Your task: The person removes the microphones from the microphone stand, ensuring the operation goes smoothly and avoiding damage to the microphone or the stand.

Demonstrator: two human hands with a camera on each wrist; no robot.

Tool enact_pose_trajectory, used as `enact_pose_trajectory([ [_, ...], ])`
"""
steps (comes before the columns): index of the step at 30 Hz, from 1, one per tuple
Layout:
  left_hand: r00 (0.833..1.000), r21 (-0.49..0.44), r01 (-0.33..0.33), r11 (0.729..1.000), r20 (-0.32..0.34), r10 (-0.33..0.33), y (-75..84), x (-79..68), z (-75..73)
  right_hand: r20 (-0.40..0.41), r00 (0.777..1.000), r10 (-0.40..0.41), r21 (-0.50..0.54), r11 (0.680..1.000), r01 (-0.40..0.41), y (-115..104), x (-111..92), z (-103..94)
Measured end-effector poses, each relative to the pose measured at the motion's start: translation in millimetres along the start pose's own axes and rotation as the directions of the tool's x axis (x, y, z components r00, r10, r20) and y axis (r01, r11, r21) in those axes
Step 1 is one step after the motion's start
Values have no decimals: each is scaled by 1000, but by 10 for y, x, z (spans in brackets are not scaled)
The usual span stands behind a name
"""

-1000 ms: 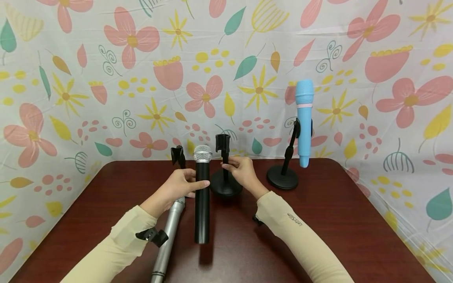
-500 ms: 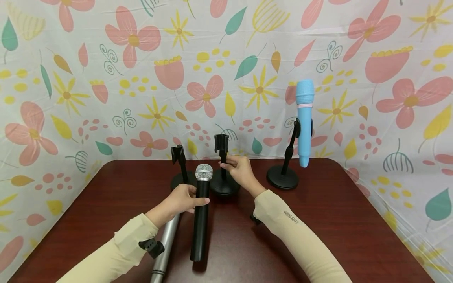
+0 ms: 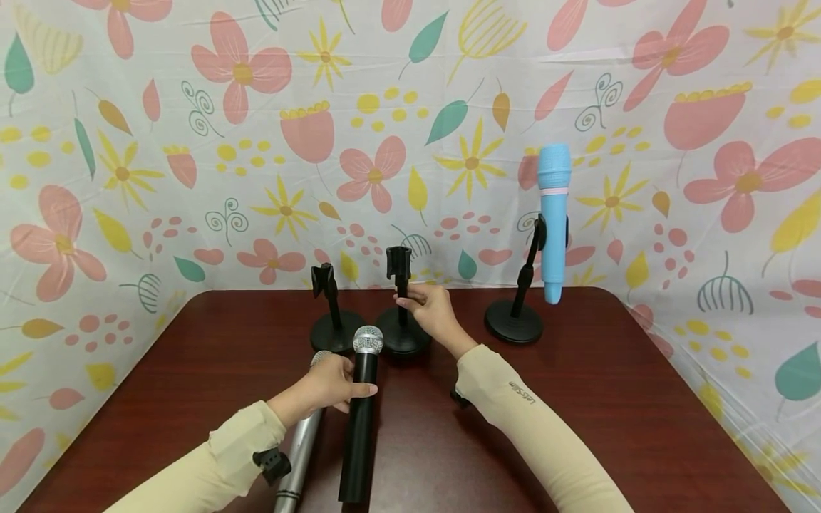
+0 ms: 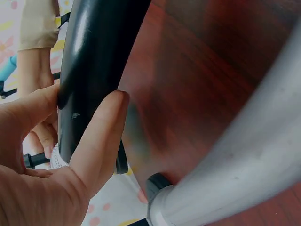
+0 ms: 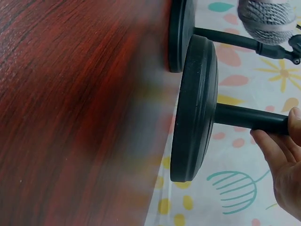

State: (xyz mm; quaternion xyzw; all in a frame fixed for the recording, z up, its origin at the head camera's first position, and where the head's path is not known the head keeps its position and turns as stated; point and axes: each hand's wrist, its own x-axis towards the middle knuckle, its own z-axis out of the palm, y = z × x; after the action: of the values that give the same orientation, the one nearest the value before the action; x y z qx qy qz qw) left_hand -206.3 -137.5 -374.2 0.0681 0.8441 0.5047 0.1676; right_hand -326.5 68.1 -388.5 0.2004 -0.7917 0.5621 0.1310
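— Black, matte and cylindrical: that is how we record the black microphone (image 3: 358, 427), with a silver mesh head (image 3: 368, 340) at its far end. It lies lengthwise on the dark red wooden table (image 3: 609, 399), head pointing toward the stands. Our left hand (image 3: 330, 385) grips its upper body, thumb across the front, fingers curled behind.

— Agreed. We note a silver microphone (image 3: 298, 449) just beside it on the left, partly under the left forearm. What of the right hand (image 3: 431, 311)?

— We find it pinching the upright post of the middle stand (image 3: 401, 313), which has a round black base and an empty clip on top. A second empty stand (image 3: 333, 313) sits just left of it; well to the right, a third stand (image 3: 516, 299) carries a blue microphone (image 3: 553, 221), upright.

— What does the left wrist view add?

— It shows the grip closely: the thumb (image 4: 101, 136) pressed flat along the glossy black barrel (image 4: 94, 70), with the silver barrel (image 4: 244, 160) near it above the table grain. The head view cannot show that contact in such detail.

— And the right wrist view?

— It shows fingertips (image 5: 275, 146) wrapped on the stand's post (image 5: 249, 117) and the disc base (image 5: 195, 108) resting on the table, with the second base (image 5: 178, 33) behind it and a mesh head (image 5: 268, 19) beyond. Only the head view shows the blue microphone and the flowered cloth backdrop (image 3: 192, 142).
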Motion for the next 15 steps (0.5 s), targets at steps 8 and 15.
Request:
enact_pose_trajectory([
  [8, 999, 65, 42, 997, -14, -41, -75, -57, 48, -8, 1000, 9, -26, 1000, -9, 10, 4, 22],
  [15, 998, 83, 62, 995, -20, -61, -119, -78, 78, -5, 1000, 14, -11, 1000, -14, 27, 12, 34],
])
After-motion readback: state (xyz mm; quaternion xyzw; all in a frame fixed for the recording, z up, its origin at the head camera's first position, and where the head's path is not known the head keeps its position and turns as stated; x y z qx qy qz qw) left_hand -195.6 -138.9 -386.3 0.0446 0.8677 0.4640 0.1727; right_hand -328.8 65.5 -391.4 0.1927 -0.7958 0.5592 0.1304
